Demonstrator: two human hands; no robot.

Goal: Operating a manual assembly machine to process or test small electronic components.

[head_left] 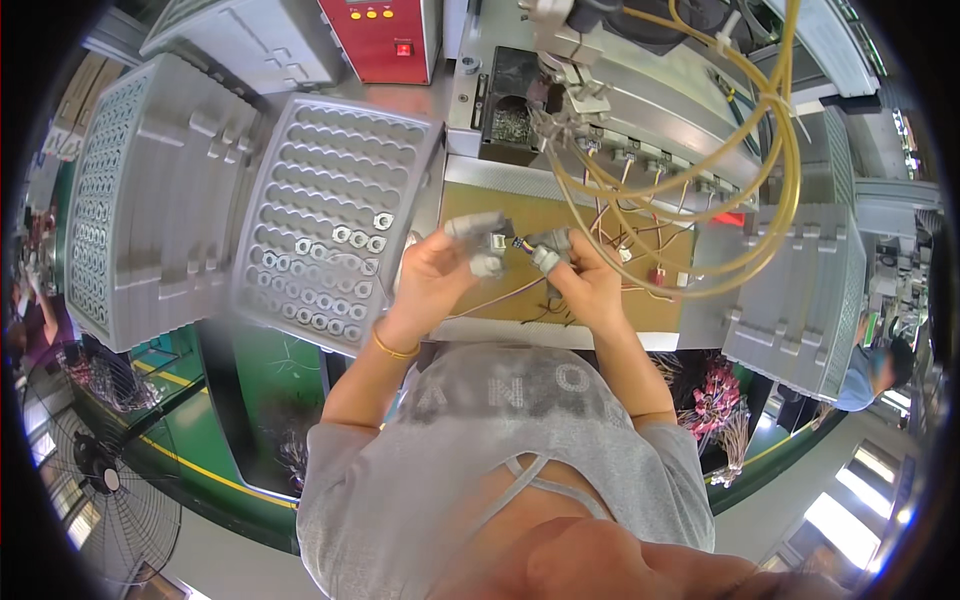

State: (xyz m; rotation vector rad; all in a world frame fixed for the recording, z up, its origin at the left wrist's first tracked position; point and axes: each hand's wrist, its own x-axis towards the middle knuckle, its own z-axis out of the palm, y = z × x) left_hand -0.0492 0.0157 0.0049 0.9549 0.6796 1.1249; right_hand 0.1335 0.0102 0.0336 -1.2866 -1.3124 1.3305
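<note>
Over the tan work board [480,205], both my hands meet close together, with grey covers on several fingertips. My left hand [435,270] is closed in a pinch around a small pale part with a dark end [499,241]; its exact kind is too small to make out. From the right, my right hand [590,285] pinches a short bundle of coloured wires [523,244], whose tip points at the pale part. Whether the two touch I cannot tell. Thin wires [500,300] trail across the board below my hands.
Left of the board lies a grey moulded tray [340,130] with ring-shaped parts [340,237] in some pockets. Stacked trays [170,200] stand farther left, more [790,300] at right. A machine [650,110] with looping yellow tubes [790,150] overhangs the back; a red control box [385,45] stands behind.
</note>
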